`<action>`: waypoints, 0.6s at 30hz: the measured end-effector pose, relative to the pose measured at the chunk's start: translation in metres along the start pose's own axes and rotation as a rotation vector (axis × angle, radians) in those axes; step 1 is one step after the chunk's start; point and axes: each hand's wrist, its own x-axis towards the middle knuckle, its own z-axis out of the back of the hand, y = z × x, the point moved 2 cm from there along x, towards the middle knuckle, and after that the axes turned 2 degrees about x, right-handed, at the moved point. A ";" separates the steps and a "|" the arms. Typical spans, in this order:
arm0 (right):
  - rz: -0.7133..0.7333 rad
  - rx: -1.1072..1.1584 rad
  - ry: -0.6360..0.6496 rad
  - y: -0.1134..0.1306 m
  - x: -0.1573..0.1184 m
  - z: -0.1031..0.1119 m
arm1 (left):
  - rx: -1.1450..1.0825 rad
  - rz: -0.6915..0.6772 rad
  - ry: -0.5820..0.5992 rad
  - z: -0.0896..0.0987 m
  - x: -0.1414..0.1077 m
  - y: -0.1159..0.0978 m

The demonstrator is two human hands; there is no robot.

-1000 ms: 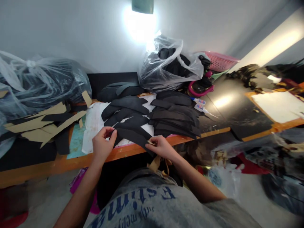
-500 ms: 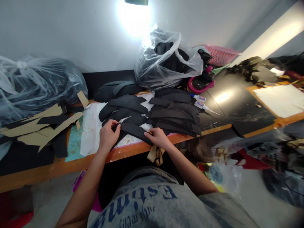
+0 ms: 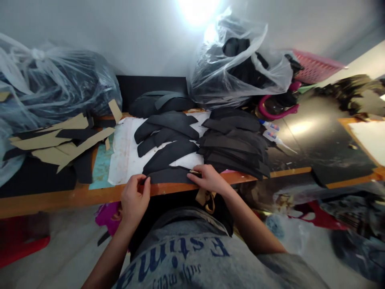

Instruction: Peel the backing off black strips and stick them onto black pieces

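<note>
A curved black strip (image 3: 170,176) stretches between my hands at the table's front edge. My left hand (image 3: 136,196) pinches its left end between thumb and fingers. At the other end, my right hand (image 3: 209,179) is closed on the strip. A thin tan sliver shows by the right fingers; I cannot tell what it is. Just beyond lie more black curved pieces (image 3: 168,154), crossing one another on a white sheet (image 3: 123,150). A thicker stack of black pieces (image 3: 234,142) lies to the right of them.
Tan and black offcuts (image 3: 57,140) are heaped at the left, before a tied clear bag (image 3: 69,84). An open clear bag (image 3: 207,78) of black pieces stands at the back. Two small glue bottles (image 3: 272,134) lie right of the stack, near a pink basket (image 3: 319,66).
The black strip has come nearer my body, from over the other pieces to the table's front edge, with both hands on it. The camera view has shifted too.
</note>
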 end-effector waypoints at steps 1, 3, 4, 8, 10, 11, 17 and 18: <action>-0.014 -0.010 0.002 0.000 0.002 0.000 | -0.022 0.028 0.019 -0.002 0.004 0.002; -0.045 -0.033 -0.006 -0.001 0.005 -0.002 | -0.034 0.057 0.046 -0.005 0.011 0.005; -0.061 -0.047 -0.013 -0.001 0.006 -0.003 | -0.028 0.061 0.053 -0.006 0.014 0.005; -0.106 -0.109 -0.032 0.000 0.008 -0.007 | 0.006 0.074 0.061 -0.008 0.020 0.004; -0.118 -0.144 -0.036 0.001 0.008 -0.008 | 0.015 0.085 0.063 -0.008 0.020 0.003; -0.123 -0.162 -0.036 0.002 0.008 -0.008 | 0.017 0.091 0.065 -0.008 0.020 0.003; -0.141 -0.295 -0.021 0.006 0.009 -0.012 | 0.059 0.087 0.075 -0.010 0.016 0.005; -0.142 -0.320 -0.015 0.007 0.009 -0.012 | 0.070 0.084 0.074 -0.010 0.016 0.006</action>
